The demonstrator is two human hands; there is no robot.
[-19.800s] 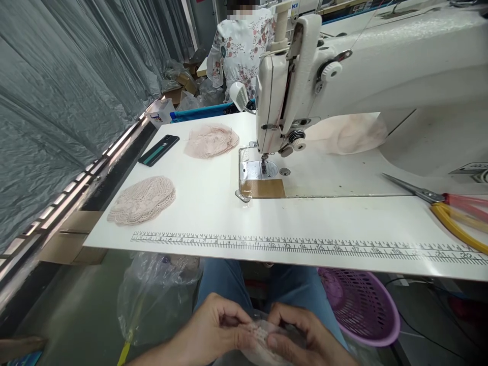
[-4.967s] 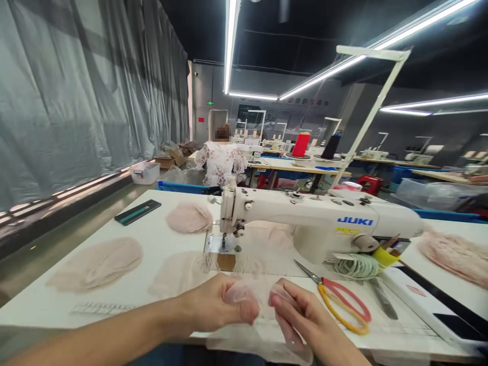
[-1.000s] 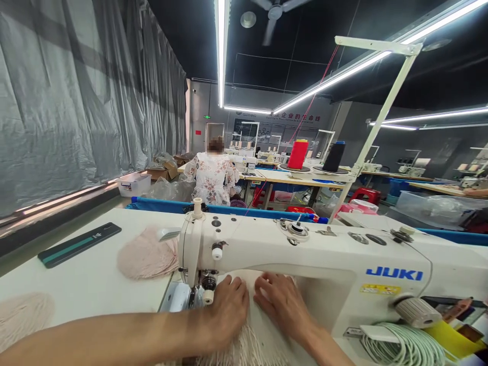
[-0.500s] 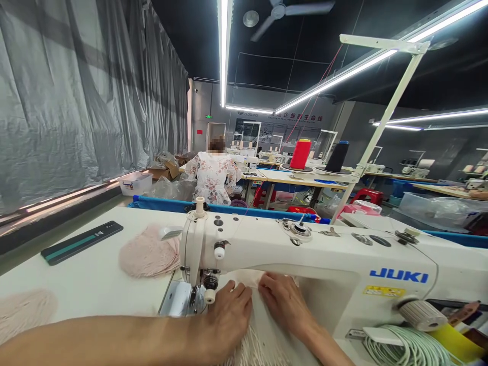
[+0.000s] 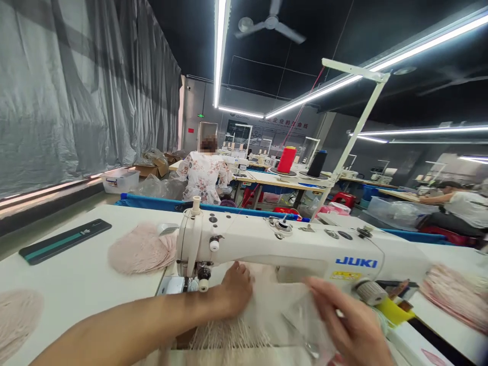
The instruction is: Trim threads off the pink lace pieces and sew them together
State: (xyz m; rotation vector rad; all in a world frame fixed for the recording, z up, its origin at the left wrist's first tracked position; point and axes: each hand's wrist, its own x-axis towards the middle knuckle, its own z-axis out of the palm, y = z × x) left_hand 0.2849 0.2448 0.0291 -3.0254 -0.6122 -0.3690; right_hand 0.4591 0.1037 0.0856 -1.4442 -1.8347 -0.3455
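A sheer, pale fabric piece (image 5: 280,300) with a fringe of loose threads (image 5: 229,333) lies under the arm of the white sewing machine (image 5: 255,241). My left hand (image 5: 238,290) is on its left part, just right of the needle area, with fingers curled down onto it. My right hand (image 5: 351,317) pinches its right edge between thumb and fingers and holds it raised, in front of the machine; motion blurs it. A thin dark-and-metal item shows faintly through the cloth, too blurred to name. Left of the machine head lies a stack of pale pink pieces (image 5: 139,249).
A black and green flat case (image 5: 64,241) lies on the tabletop at left, near another pink stack (image 5: 17,320). More pink pieces (image 5: 457,295) are at right, beyond a yellow holder (image 5: 396,311). A thread stand (image 5: 351,137) rises behind. Co-workers sit ahead and at far right.
My right hand has moved right and toward me, drawing the fabric's edge out with it. My left hand has shifted slightly forward. The view has turned right.
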